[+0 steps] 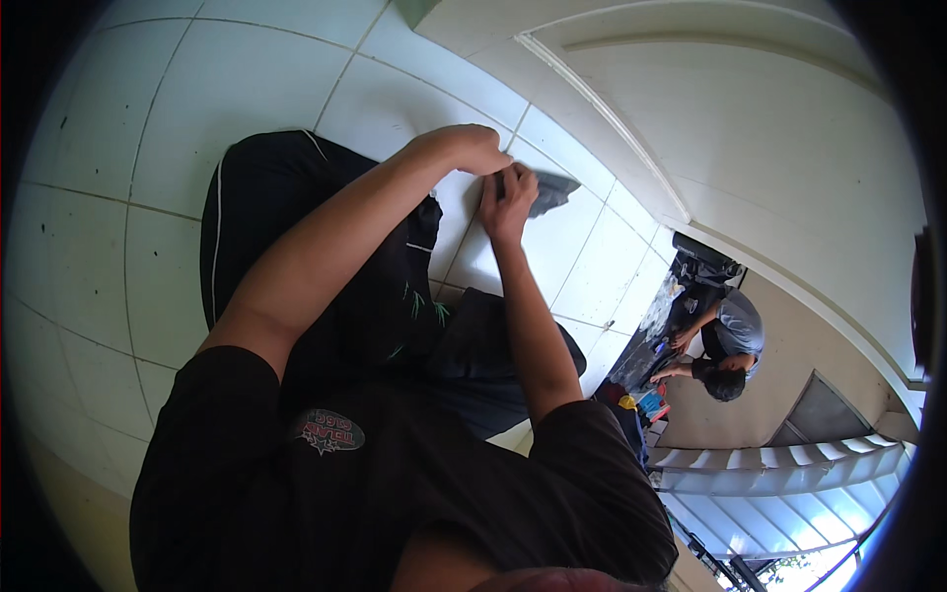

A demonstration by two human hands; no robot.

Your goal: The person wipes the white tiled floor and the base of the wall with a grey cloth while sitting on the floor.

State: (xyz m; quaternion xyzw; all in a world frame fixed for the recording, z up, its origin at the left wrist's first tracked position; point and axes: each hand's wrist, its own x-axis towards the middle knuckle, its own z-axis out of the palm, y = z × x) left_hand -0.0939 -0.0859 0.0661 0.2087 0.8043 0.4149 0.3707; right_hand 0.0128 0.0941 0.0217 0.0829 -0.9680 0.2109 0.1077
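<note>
A dark grey, flat, flexible piece (553, 194), perhaps cloth or plastic, rests over the white floor tiles before me. My right hand (510, 203) is on it, fingers bent and thumb apart on the left, with dark material showing between them. From the left, my left hand (477, 148) reaches over with curled fingers. Its fingertips meet the piece's near side beside my right fingers; what they pinch is hidden. Under my forearms are my dark trousers (325, 244), with legs folded on the floor.
A white panelled door (755, 126) stands along the upper right. Beyond the doorway, another person (732, 333) sits bent over a dark, cluttered floor mat (640, 355). Colourful items (652, 405) lie near that person. Small dark specks dot the tiled floor (81, 244) at left.
</note>
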